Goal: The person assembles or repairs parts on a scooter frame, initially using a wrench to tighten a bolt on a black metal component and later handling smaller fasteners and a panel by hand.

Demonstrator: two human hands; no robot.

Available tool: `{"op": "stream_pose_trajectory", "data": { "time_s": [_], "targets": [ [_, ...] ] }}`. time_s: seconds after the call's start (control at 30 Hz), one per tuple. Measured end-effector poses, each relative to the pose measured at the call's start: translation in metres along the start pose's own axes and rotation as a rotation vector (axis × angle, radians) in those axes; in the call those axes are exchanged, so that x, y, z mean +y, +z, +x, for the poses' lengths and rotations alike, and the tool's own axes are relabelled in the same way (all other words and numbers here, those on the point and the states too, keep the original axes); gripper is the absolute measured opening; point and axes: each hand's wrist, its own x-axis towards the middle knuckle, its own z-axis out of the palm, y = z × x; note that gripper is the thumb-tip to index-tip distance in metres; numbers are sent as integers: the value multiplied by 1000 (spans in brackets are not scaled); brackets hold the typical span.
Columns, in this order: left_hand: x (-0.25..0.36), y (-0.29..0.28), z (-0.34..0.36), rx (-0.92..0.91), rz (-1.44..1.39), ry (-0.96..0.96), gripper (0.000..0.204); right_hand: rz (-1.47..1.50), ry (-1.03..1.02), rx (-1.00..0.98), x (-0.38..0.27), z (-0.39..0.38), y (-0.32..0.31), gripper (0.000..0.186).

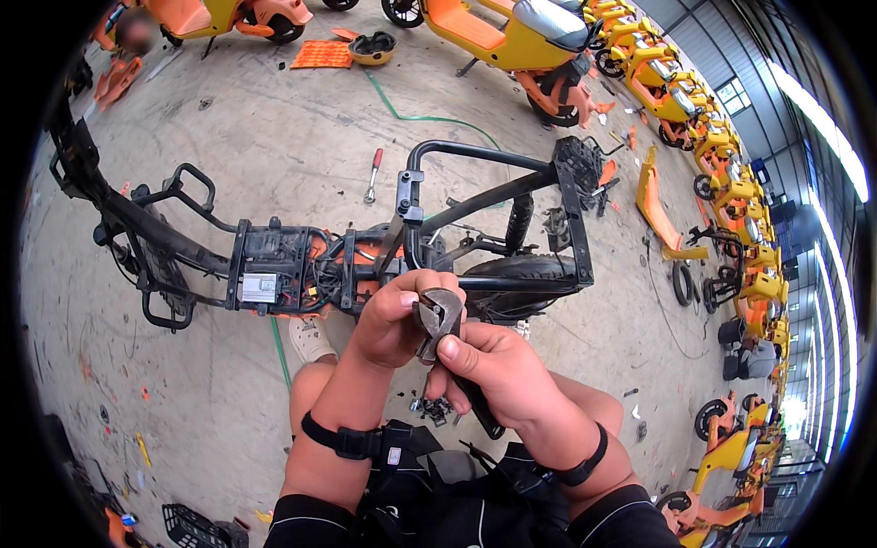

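Close in front of my body, both hands meet on an adjustable wrench (445, 313) with a grey metal head and a dark handle. My right hand (501, 367) is closed round the handle, its thumb pressed along the neck just below the head. Curled beside the jaws, my left hand (385, 321) grips the head, thumb at the jaw edge. A small dark spot shows between the jaws, too small to name. Just beyond my hands stands a stripped scooter frame (493, 157) of black tubes, with a silver box (258, 288) and wiring in its middle.
A red-handled ratchet (374, 175) lies on the floor beyond the frame. Several small bolts (436, 411) are scattered beneath my hands. Orange panels (660, 205) lie to the right, and a yellow helmet (372, 48) at the back. Yellow scooters (498, 36) line the far and right sides.
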Motion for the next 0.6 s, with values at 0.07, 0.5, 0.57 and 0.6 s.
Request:
{"op": "stream_pose_trajectory", "data": {
  "time_s": [0.07, 0.5, 0.57, 0.6],
  "targets": [
    [0, 1, 0, 9, 12, 4, 28, 6, 15, -7, -1, 0, -1, 34],
    [5, -2, -3, 133, 156, 20, 24, -67, 55, 49, -24, 6, -9, 35],
    [7, 0, -1, 214, 189, 37, 21, -51, 47, 85, -29, 9, -6, 36],
    [7, 0, 2, 213, 195, 97, 19, -102, 33, 116, -34, 11, -4, 38]
  ]
}}
